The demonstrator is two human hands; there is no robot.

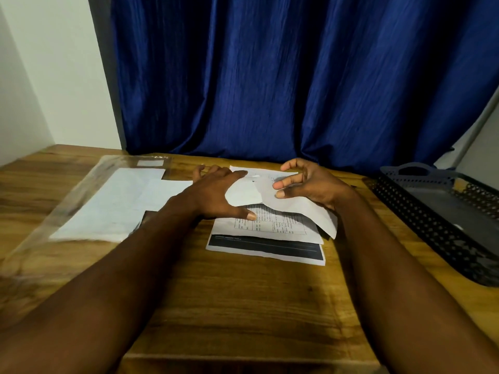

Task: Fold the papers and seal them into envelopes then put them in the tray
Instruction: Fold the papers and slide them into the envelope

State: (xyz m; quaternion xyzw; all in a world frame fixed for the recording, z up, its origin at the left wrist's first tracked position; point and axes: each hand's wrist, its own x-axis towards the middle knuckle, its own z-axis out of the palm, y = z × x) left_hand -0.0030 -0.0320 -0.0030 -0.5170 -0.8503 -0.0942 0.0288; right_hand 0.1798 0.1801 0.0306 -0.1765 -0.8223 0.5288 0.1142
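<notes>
Bare forearms (121,252), L grip (213,195), R grip (310,182).

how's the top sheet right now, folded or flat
Mid-fold: the right hand lifts the top sheet in a curl off the paper stack, no crease showing; the left hand presses the stack.

Dim warm light, motion blur at left, wide-angle bending at edges.

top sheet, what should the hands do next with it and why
Probably carry the raised edge across and flatten it into a crease. The right hand holds the top sheet curled up, only half folded, while the left hand presses flat on the stack beneath, steadying it. No fold is pressed yet, so the envelopes at the left can wait.
</notes>
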